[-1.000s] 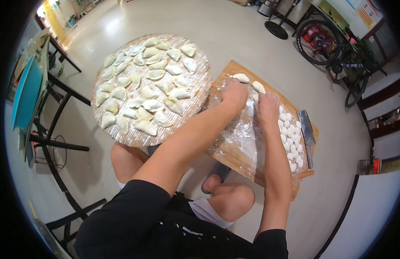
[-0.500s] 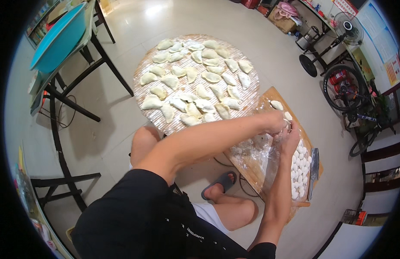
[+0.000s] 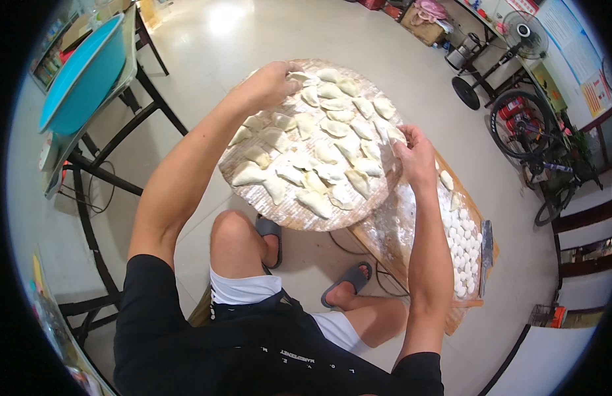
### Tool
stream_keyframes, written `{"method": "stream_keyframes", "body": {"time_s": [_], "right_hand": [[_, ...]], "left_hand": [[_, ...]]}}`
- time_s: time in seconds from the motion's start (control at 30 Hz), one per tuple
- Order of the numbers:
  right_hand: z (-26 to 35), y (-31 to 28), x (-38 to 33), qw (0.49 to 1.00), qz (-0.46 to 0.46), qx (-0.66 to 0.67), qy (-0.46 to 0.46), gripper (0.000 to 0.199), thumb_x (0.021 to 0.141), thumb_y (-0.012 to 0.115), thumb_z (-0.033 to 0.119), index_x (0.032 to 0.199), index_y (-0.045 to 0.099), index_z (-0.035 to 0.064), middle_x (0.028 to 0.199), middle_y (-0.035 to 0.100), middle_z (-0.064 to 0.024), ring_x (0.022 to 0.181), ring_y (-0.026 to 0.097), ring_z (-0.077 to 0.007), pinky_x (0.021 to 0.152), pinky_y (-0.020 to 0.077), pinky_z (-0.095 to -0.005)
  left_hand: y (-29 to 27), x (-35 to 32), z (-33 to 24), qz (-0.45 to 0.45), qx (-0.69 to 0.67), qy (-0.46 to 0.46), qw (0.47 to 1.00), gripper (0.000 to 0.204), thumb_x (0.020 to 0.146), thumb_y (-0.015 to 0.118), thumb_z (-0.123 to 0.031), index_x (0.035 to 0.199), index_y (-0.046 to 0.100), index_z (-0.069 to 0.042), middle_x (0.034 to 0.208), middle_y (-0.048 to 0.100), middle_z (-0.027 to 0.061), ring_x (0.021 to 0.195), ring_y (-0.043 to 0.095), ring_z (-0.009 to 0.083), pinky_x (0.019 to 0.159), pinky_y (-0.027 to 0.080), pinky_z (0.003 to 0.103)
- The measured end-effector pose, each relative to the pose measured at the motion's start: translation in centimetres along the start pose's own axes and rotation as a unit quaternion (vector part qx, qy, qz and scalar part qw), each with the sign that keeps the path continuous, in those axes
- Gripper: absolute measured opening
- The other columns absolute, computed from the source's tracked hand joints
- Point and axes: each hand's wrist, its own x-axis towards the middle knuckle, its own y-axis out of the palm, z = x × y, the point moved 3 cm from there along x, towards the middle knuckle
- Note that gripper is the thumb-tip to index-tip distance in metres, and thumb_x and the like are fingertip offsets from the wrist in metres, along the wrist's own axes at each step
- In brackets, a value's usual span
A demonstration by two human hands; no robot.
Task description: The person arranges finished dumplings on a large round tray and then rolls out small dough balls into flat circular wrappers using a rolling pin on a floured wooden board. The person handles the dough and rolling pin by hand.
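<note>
A round slatted board dusted with flour lies in front of me, covered with several crescent dumplings. Over its far left part reaches my left hand, with bent fingers closed on a pale dumpling near the rim. At the board's right rim, my right hand has its thumb and fingers pinched on another dumpling, which they partly cover. To the right, a floured wooden cutting board carries many small white dough pieces. My right forearm hides part of it.
On the cutting board's right side lies a cleaver-like metal blade, with a wooden stick at its near end. A large blue basin stands on a table at left. A fan and a bicycle stand at far right.
Both hands were together over the cutting board, pinching something small. They have parted: my left hand swung left to the round board's far side, my right hand moved to its right rim.
</note>
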Motion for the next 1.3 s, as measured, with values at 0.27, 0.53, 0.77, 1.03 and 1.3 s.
{"method": "stream_keyframes", "body": {"time_s": [0.27,0.53,0.77,1.03,1.3], "right_hand": [[-0.5,1.2,-0.5,0.996,0.020,-0.088,0.004,0.034,0.092,0.074,0.008,0.123,0.069,-0.0046,0.107,0.080,-0.0123,0.091,0.073,-0.0174,0.087,0.0563,-0.0328],[0.2,0.8,-0.7,0.992,0.038,-0.122,0.018,0.028,0.094,0.073,0.012,0.117,0.073,-0.0033,0.100,0.080,-0.0109,0.087,0.072,-0.0168,0.083,0.0570,-0.0330],[-0.9,-2.8,-1.9,0.995,-0.042,-0.095,0.002,0.026,0.099,0.075,0.021,0.111,0.076,-0.0014,0.096,0.079,-0.0085,0.085,0.071,-0.0149,0.081,0.0561,-0.0318],[-6.9,-15.0,-2.6,0.977,-0.186,-0.096,0.031,0.031,0.102,0.073,0.027,0.112,0.077,-0.0027,0.097,0.079,-0.0085,0.089,0.070,-0.0151,0.086,0.0551,-0.0326],[-17.0,-20.4,-2.9,0.940,-0.151,-0.276,0.129,0.028,0.099,0.072,0.022,0.120,0.077,0.0042,0.113,0.078,-0.0223,0.107,0.076,-0.0357,0.094,0.0574,-0.0448]], "left_hand": [[-4.1,0.9,7.2,-0.058,0.133,-0.034,0.989,0.035,0.098,0.073,-0.014,0.128,0.070,0.004,0.106,0.077,0.0190,0.095,0.073,0.0275,0.087,0.057,0.042],[-4.1,0.6,8.8,-0.047,0.073,-0.084,0.993,0.029,0.097,0.075,-0.015,0.118,0.074,0.004,0.095,0.077,0.0165,0.088,0.072,0.0262,0.084,0.057,0.042],[-5.0,0.2,8.1,-0.082,0.194,-0.063,0.976,0.041,0.096,0.077,-0.029,0.121,0.073,0.005,0.107,0.078,0.0219,0.098,0.073,0.0345,0.089,0.057,0.045],[-2.2,2.2,-0.5,-0.066,0.266,-0.009,0.962,0.043,0.100,0.072,-0.035,0.114,0.072,0.006,0.105,0.076,0.0253,0.097,0.074,0.0378,0.090,0.057,0.046],[16.7,6.3,-15.3,0.106,0.201,0.238,0.944,0.042,0.103,0.070,-0.032,0.127,0.072,0.002,0.121,0.076,0.0242,0.114,0.073,0.0396,0.100,0.057,0.047]]}}
